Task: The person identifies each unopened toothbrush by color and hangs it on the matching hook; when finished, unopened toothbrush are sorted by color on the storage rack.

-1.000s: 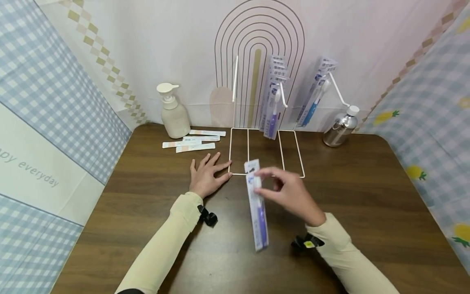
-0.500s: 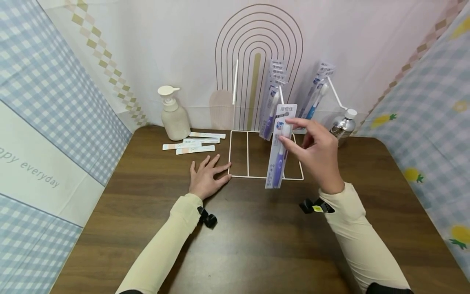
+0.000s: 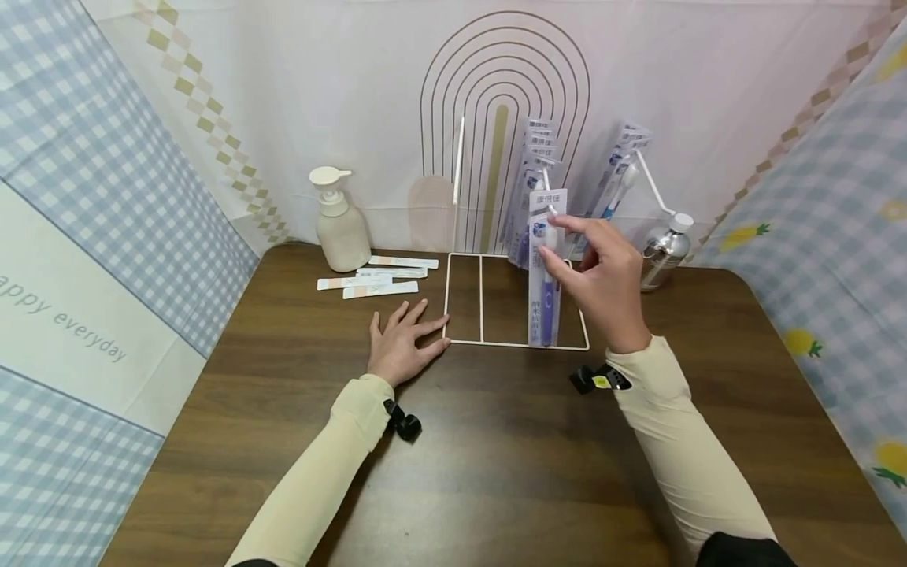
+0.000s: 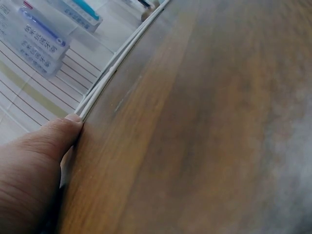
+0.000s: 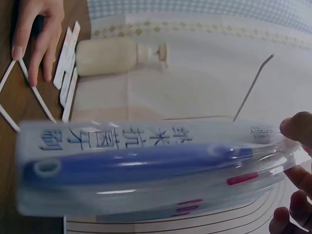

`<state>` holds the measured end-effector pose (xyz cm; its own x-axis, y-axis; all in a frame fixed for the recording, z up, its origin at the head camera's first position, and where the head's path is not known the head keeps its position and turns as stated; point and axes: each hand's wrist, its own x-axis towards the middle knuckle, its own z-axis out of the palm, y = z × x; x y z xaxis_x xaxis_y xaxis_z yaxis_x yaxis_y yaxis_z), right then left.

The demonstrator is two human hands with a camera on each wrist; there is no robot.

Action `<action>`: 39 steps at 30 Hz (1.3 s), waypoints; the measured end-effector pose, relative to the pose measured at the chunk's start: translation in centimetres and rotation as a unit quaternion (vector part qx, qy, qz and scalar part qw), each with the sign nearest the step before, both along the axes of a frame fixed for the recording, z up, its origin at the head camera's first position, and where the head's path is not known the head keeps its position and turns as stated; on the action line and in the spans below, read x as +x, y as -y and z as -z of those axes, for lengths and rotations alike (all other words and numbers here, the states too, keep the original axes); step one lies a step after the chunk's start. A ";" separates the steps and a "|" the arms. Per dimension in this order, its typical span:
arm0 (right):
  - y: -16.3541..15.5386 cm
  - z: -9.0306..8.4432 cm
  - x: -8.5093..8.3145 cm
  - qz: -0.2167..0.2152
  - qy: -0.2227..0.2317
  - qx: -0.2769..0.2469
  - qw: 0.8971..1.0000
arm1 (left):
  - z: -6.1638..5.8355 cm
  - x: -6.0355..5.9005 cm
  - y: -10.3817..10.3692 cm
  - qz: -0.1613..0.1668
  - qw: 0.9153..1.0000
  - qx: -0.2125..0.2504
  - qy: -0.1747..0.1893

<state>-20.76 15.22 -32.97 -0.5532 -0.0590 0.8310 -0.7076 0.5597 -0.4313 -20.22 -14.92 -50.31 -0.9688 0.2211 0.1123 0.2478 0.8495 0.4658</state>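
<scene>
My right hand [image 3: 605, 276] pinches a packaged purple toothbrush [image 3: 546, 303] near its top, between thumb and forefinger. The pack hangs upright in front of the rack's middle prong, whose white tip shows at the hang hole. Behind it, several packaged toothbrushes [image 3: 520, 201] hang on that same prong. In the right wrist view the purple handle [image 5: 131, 161] lies lengthwise across the picture. My left hand [image 3: 402, 343] lies spread on the table, thumb and forefinger touching the left front corner of the white wire rack [image 3: 482, 307]. Its thumb [image 4: 53, 136] presses against the rack's base wire in the left wrist view.
On the right prong hang blue-handled packaged toothbrushes [image 3: 615, 185]; the left prong [image 3: 458, 165] is bare. A cream pump bottle [image 3: 343, 236] stands at back left, beside several slim white packets [image 3: 383, 290]. A silver bottle [image 3: 662, 256] with white cap stands at back right.
My right hand has carried the toothbrush pack from over the table's middle, forward and up to the middle prong's tip. The left hand has stayed on the rack's corner.
</scene>
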 end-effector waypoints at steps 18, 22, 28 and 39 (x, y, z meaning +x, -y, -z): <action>0.7 0.9 -6.8 0.028 0.007 -0.031 0.999 | 0.2 -0.3 -0.3 0.006 1.000 0.003 -0.004; 0.3 0.7 -6.4 0.028 0.008 -0.013 0.999 | 0.0 -0.3 -0.4 0.008 1.000 0.003 -0.001; 0.0 0.8 -5.0 0.018 0.024 -0.018 0.999 | -0.1 -0.3 -0.3 0.015 1.000 0.002 0.012; -2.8 2.2 1.6 0.024 0.089 0.006 0.996 | 0.0 -0.6 1.4 0.018 0.999 0.017 0.019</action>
